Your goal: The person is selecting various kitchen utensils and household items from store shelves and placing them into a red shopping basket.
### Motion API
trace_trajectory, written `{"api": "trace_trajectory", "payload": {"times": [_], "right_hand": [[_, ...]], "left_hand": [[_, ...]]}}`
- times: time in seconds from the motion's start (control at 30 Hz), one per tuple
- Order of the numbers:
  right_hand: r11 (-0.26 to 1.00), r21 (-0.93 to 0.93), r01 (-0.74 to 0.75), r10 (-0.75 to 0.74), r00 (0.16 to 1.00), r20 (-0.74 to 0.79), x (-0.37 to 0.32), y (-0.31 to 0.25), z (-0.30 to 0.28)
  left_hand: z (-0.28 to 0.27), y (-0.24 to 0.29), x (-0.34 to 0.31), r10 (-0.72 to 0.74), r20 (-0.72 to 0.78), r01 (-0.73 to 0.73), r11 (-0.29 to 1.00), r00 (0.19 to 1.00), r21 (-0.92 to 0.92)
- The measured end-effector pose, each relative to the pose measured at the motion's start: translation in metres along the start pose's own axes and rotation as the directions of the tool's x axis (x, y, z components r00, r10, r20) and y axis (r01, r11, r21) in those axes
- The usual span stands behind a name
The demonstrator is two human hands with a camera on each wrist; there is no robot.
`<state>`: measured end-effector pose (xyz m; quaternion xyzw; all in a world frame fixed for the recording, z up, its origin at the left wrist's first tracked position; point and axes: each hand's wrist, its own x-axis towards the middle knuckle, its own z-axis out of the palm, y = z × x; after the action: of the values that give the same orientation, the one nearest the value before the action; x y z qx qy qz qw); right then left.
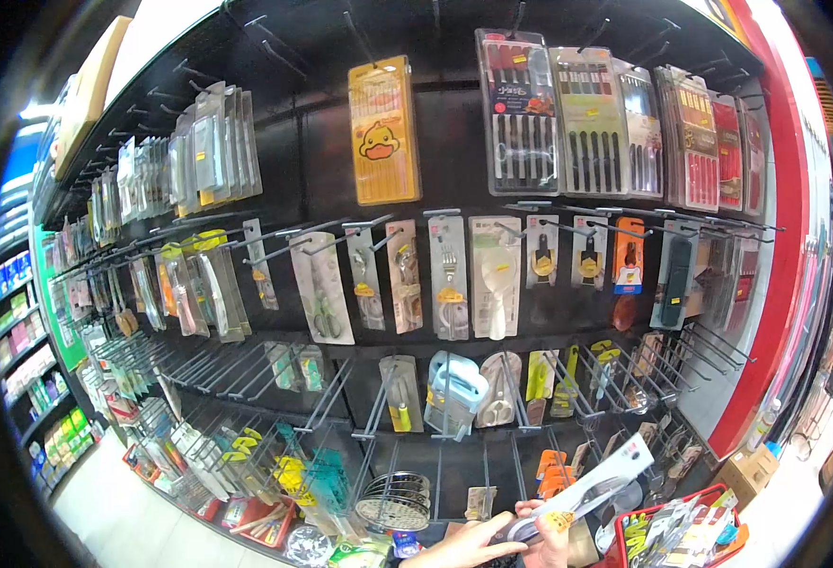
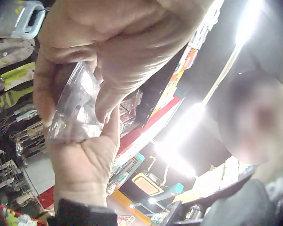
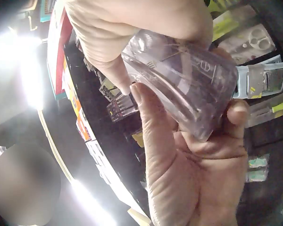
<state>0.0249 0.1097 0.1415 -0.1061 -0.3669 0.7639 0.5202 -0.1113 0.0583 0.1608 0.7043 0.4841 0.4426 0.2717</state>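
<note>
Both hands hold a clear blister pack (image 1: 598,480) low at the right of the head view, tilted up to the right. White backing and an orange label show on it. Its long greyish contents cannot be told. My left hand (image 1: 473,546) grips the pack's lower end from the left. Beside it my right hand (image 1: 553,544) holds the same end, thumb up along the pack. In the left wrist view the clear plastic (image 2: 78,110) lies between both hands' fingers. Curved edges show through the pack (image 3: 179,80) in the right wrist view, thumbs on its near side.
A black rack with metal hooks fills the head view, hung with packaged utensils such as a fork pack (image 1: 450,275) and a yellow duck pack (image 1: 381,133). A red basket (image 1: 623,540) full of packs stands right of the hands. A cardboard box (image 1: 748,470) stands beyond it.
</note>
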Motion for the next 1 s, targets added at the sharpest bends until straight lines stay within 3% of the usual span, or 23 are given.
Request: {"api": "trace_trajectory", "payload": {"times": [0.07, 0.1, 0.13, 0.2, 0.23, 0.27, 0.33, 0.4, 0.43, 0.57, 0.6, 0.67, 1.0], "right_hand": [[0.997, -0.071, -0.033, 0.035, 0.999, 0.017, 0.001, 0.006, 0.000], [0.998, -0.053, -0.027, 0.027, 1.000, 0.006, -0.003, -0.002, 0.016], [0.997, -0.050, -0.051, 0.055, 0.994, 0.092, -0.005, 0.001, 0.012], [1.000, 0.024, 0.007, -0.010, 0.989, 0.150, -0.002, 0.017, 0.011], [1.000, -0.020, 0.017, -0.012, 0.975, 0.222, -0.001, 0.019, 0.007], [0.999, 0.034, 0.024, -0.031, 0.975, 0.222, -0.002, 0.019, 0.019], [0.999, 0.049, -0.022, 0.007, 0.957, 0.289, -0.003, 0.008, 0.029], [0.999, 0.036, 0.006, -0.017, 0.952, 0.307, 0.000, 0.012, 0.022], [0.999, 0.025, 0.036, -0.042, 0.945, 0.323, 0.001, 0.013, 0.017], [1.000, -0.010, 0.024, -0.020, 0.958, 0.286, 0.000, 0.011, 0.009], [0.999, -0.027, 0.023, -0.015, 0.959, 0.283, 0.000, 0.010, 0.007], [0.999, -0.041, 0.028, -0.016, 0.961, 0.276, 0.000, 0.009, 0.004], [0.999, -0.045, 0.017, -0.003, 0.957, 0.290, 0.004, 0.006, -0.002]], "left_hand": [[0.006, 0.006, -0.011, -0.090, -0.193, 0.064, 0.989, 0.977, -0.135], [0.003, 0.002, -0.014, -0.141, -0.132, 0.120, 0.981, 0.981, -0.155], [0.008, -0.016, -0.019, -0.112, -0.191, 0.099, 0.992, 0.975, -0.074], [-0.007, -0.006, -0.012, -0.171, -0.171, 0.112, 0.945, 0.970, -0.307], [-0.020, -0.001, -0.009, -0.290, -0.232, 0.153, 0.869, 0.928, -0.471], [-0.027, -0.009, -0.004, -0.243, -0.365, 0.067, 0.899, 0.899, -0.433], [-0.049, 0.008, 0.008, -0.209, -0.494, -0.039, 0.894, 0.844, -0.446], [-0.063, 0.022, 0.014, -0.197, -0.521, -0.039, 0.912, 0.831, -0.409], [-0.079, 0.032, 0.028, -0.159, -0.593, -0.159, 0.880, 0.789, -0.447], [-0.102, 0.047, 0.051, -0.038, -0.647, -0.317, 0.849, 0.761, -0.423], [-0.101, 0.051, 0.053, -0.060, -0.658, -0.308, 0.849, 0.751, -0.429], [-0.112, 0.051, 0.067, 0.033, -0.647, -0.374, 0.838, 0.762, -0.397], [-0.121, 0.051, 0.083, -0.012, -0.673, -0.345, 0.852, 0.739, -0.394]]}}
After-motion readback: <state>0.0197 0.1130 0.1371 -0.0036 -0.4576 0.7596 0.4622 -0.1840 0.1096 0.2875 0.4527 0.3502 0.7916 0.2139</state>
